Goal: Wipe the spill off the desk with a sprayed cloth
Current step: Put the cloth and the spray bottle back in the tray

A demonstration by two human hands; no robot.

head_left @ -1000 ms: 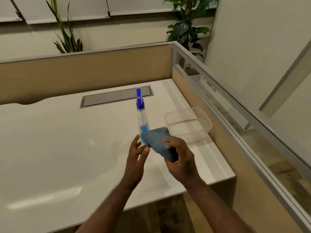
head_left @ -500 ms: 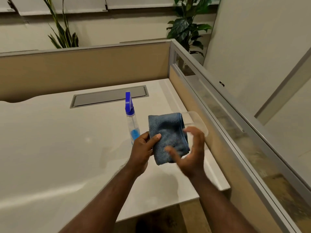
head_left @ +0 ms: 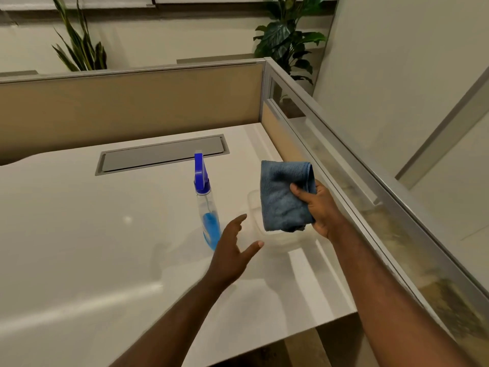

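A folded blue cloth [head_left: 281,197] hangs upright in the air, pinched at its right edge by my right hand [head_left: 318,207]. My left hand [head_left: 232,250] is open just right of and in front of the spray bottle [head_left: 207,205], fingers spread, touching nothing. The bottle is clear with a blue trigger head and some blue liquid at the bottom; it stands upright on the white desk [head_left: 79,247]. I cannot make out a spill on the glossy desk surface.
A clear plastic container [head_left: 280,241] sits on the desk under and behind the cloth. A grey cable hatch [head_left: 161,154] is set into the desk at the back. Beige partition walls [head_left: 132,107] close the back and right sides. Desk front edge is near.
My left hand has let go of the cloth and dropped toward the bottle. My right hand has taken the cloth and lifted it up and to the right.
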